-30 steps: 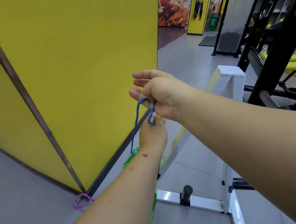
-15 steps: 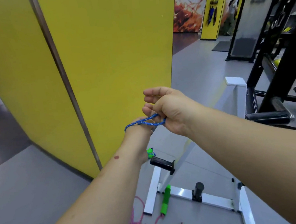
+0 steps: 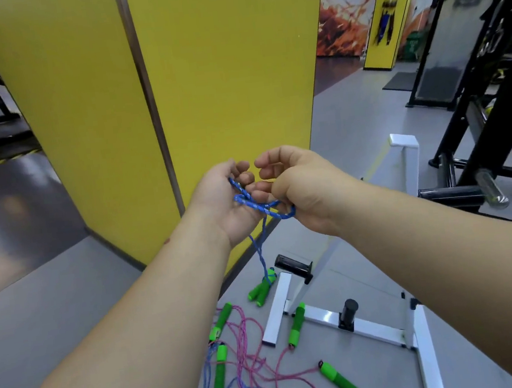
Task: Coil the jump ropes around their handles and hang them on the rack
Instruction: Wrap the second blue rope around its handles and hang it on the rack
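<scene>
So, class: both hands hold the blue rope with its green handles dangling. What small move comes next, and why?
Probably lay another loop of the blue rope across the left hand with the right hand, because slack still hangs down to the green handles.

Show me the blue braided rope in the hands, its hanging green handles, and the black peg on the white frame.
blue braided rope [image 3: 257,207], head view, strand across the palm.
green foam handles [image 3: 262,290], head view, mid grips.
black cylindrical peg [image 3: 348,310], head view, upright shaft.

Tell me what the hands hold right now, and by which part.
Both hands hold the blue jump rope by its cord: the left hand and right hand grip the loops, its green handles dangling below.
</scene>
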